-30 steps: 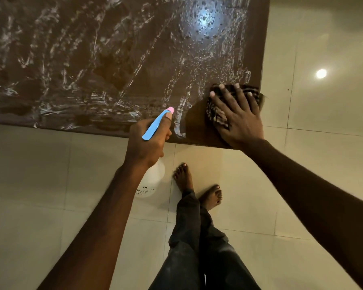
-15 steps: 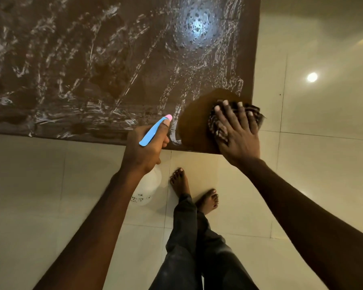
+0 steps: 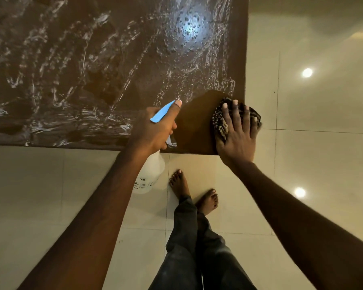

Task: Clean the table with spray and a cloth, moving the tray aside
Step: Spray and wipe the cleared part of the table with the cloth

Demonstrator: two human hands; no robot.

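A dark brown table [image 3: 92, 59] fills the upper left, its top streaked with white spray foam. My right hand [image 3: 238, 135] presses flat on a dark striped cloth [image 3: 219, 120] at the table's near right corner, beside a wiped dry patch. My left hand [image 3: 153, 128] grips a white spray bottle [image 3: 150, 174] with a blue trigger [image 3: 162, 114]; the bottle hangs below the table's front edge. No tray is in view.
Glossy cream floor tiles [image 3: 312, 164] lie to the right of and below the table, with ceiling lights reflected in them. My bare feet [image 3: 179, 183] and dark trousers [image 3: 197, 248] stand just in front of the table's near edge.
My right hand and the cloth slid down toward the near right corner, leaving a larger wiped patch. The left hand kept its hold on the spray bottle in about the same place.
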